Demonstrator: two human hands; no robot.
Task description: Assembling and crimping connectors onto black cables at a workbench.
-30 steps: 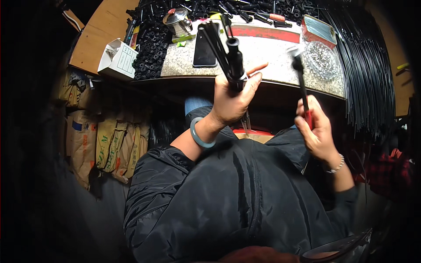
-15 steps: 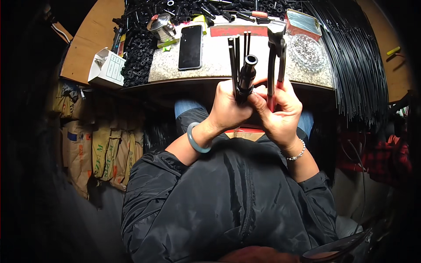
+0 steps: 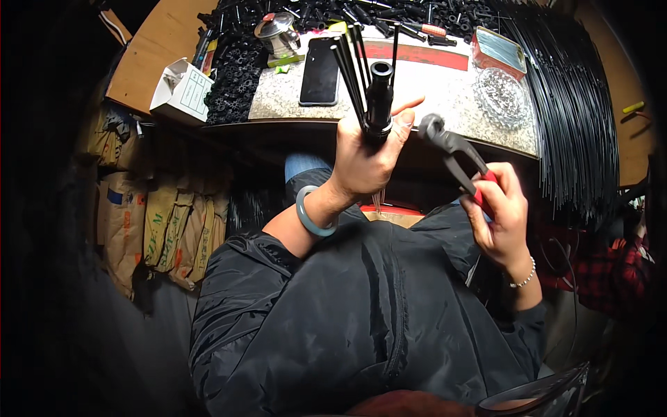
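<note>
My left hand (image 3: 367, 156) is wrapped round a black tubular part (image 3: 379, 101) with a round open top, held upright in front of the table edge. Several thin black rods (image 3: 352, 83) fan upward around the tube from the same hand, and where they end below is hidden by the fingers. To the right, my right hand (image 3: 501, 215) grips end-cutting pincers (image 3: 462, 156) by their red handles. The pincers' dark head points up and left, apart from the tube.
On the light work surface (image 3: 278, 97) lie a black phone (image 3: 321, 73), a metal pot (image 3: 278, 35), a glass dish (image 3: 500, 99) and a rectangular tin (image 3: 499, 52). Black parts (image 3: 229, 90) heap along the back and left. Long black rods (image 3: 573, 104) overhang at right; a white box (image 3: 182, 92) stands left.
My right hand has drawn away from the left, down and to the right, with the pincers now tilted. The left hand still holds the tube and rods. The view has shifted slightly.
</note>
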